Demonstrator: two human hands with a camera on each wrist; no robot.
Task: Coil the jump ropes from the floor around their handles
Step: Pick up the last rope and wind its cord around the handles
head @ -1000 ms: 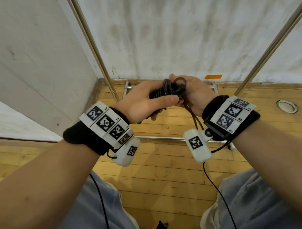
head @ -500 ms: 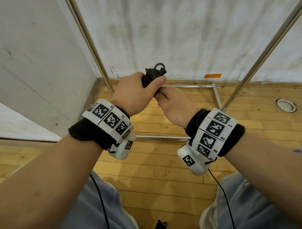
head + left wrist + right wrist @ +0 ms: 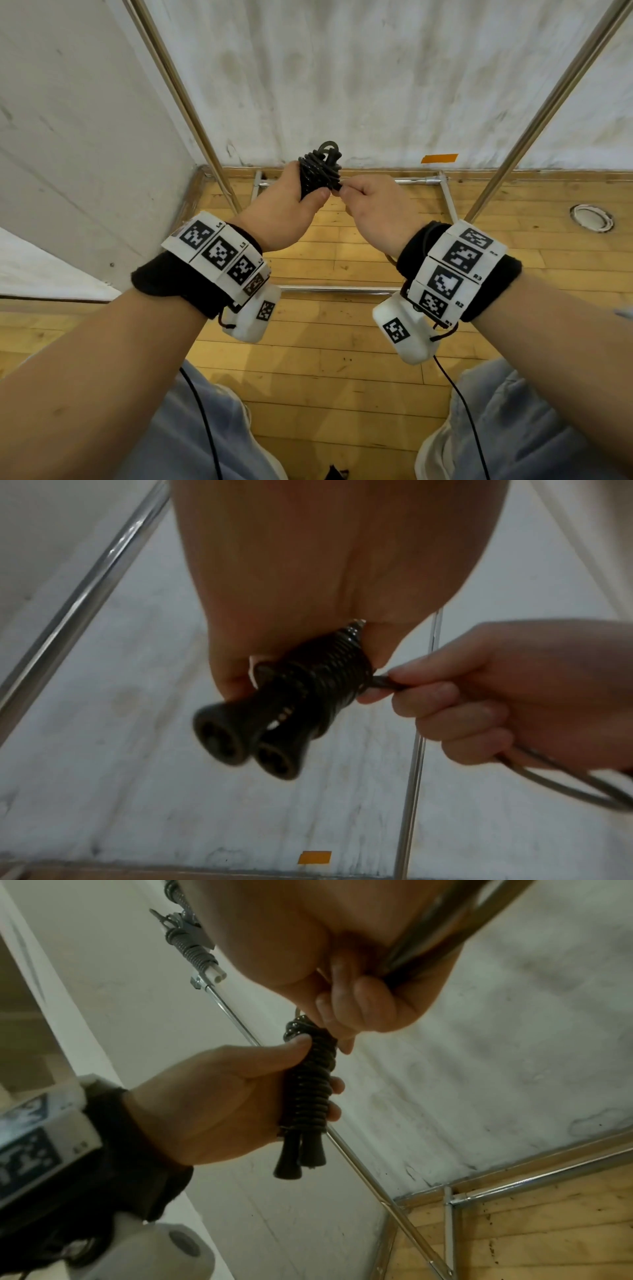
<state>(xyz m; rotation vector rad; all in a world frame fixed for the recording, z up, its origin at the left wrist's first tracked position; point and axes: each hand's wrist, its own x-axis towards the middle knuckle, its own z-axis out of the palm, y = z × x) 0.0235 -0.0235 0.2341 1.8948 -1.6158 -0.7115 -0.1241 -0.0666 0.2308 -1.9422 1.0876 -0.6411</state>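
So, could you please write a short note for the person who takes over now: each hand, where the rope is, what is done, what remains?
Left hand: grips the two black handles held side by side, with the coils of rope around them.
Right hand: pinches the free rope right at the bundle; a slack loop trails out behind the palm.
Done: most of the jump rope is coiled tightly along the handles.
Left: wind on the last slack and probably tuck its end. No other rope is in view.

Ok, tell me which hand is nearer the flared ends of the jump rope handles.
Left. The left hand grips the coiled handles just above their flared ends; the right hand pinches rope at the opposite end.
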